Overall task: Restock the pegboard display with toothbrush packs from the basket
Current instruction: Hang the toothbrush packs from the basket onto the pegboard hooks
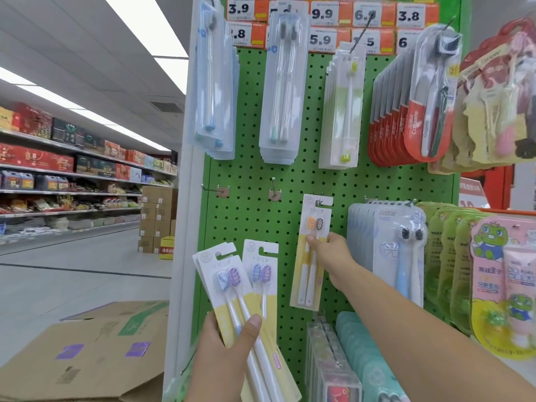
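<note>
Green pegboard (249,175) | right hand (330,248) pinches hung pack (309,256) | left hand (226,352) grips packs (232,285)

Flattened cardboard boxes (87,349) lie at lower left of the frame, bearing purple and green print. Grocery shelving (69,175) runs along the left side, stocked with red cartons and bottles. Stacked brown cartons (156,219) stand at mid-left, a yellow box (167,247) at their foot. Ceiling light panels (145,24) cross the upper left. Orange price tags (324,24) line the top centre.
</note>
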